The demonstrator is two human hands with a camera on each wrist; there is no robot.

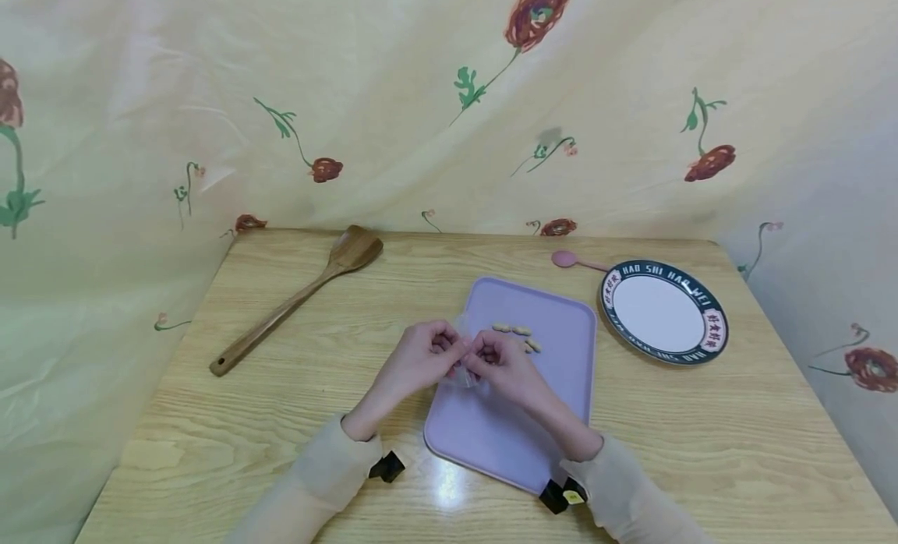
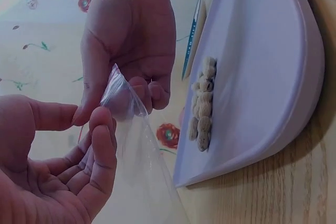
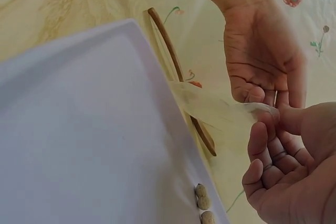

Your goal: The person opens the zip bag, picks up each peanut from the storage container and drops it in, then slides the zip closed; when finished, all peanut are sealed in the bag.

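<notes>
Over the left side of a lilac tray (image 1: 491, 427), both hands meet at a clear plastic bag (image 1: 461, 377). My left hand (image 1: 419, 358) pinches the bag's top edge between thumb and fingertips. Close beside it, my right hand (image 1: 510, 366) pinches the same edge. A thin red line shows by the fingertips in the left wrist view, where the bag (image 2: 144, 156) hangs down, see-through and with no contents visible. Several unshelled peanuts (image 2: 203, 106) lie together on the tray, just beyond the right hand in the head view.
A wooden spatula (image 1: 298, 298) lies at the left of the wooden table (image 1: 281, 419). At the right sits a white plate with a dark lettered rim (image 1: 714, 330), beside a pink spoon (image 1: 564, 259). A flowered cloth (image 1: 393, 100) hangs behind the table.
</notes>
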